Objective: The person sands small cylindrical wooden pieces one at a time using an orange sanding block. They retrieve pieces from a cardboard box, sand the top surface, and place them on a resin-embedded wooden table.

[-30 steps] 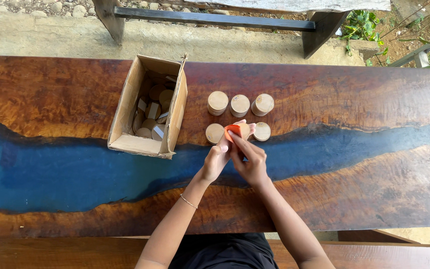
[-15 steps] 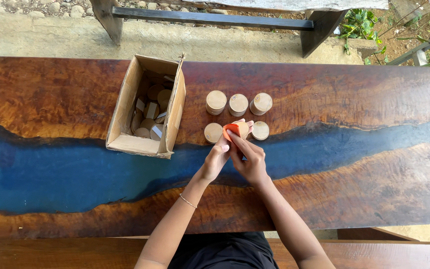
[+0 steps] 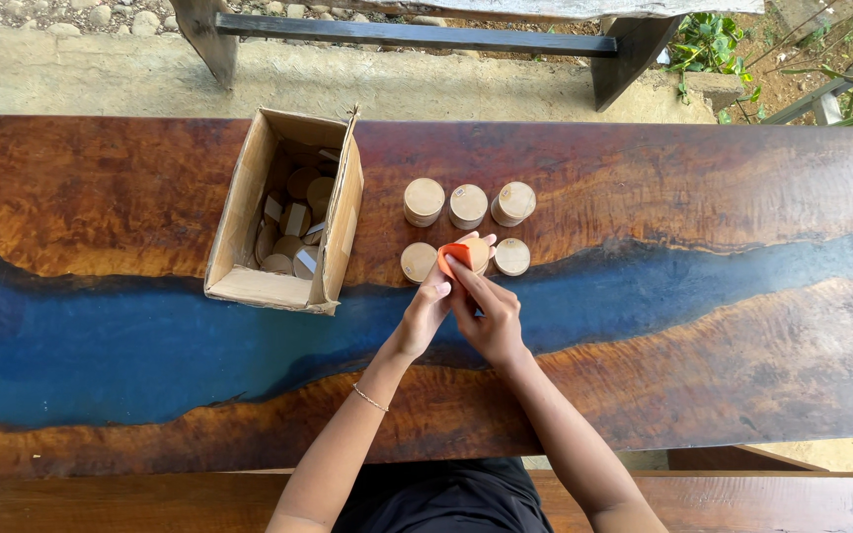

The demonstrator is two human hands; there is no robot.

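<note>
A person's two bare hands meet over a long dark wooden counter (image 3: 703, 188) with a blue resin band running along it. The right hand (image 3: 491, 321) and the left hand (image 3: 425, 311) both hold a small orange wedge-shaped piece (image 3: 456, 255) at their fingertips, the fingers pressed together and pinching it from either side, just above the middle of the front row of small round light-wood cylinders. Of that front row, one cylinder (image 3: 418, 262) stands to the left of the hands and another (image 3: 511, 256) to the right; the middle one is mostly hidden behind the orange piece. Behind them stand three more round wooden cylinders (image 3: 467, 204) in a line, close together but apart. To the left, an open brown cardboard box (image 3: 249, 286) rests on the counter, holding more wooden pieces (image 3: 293, 222). A thin bracelet (image 3: 368, 398) circles the left wrist.
</note>
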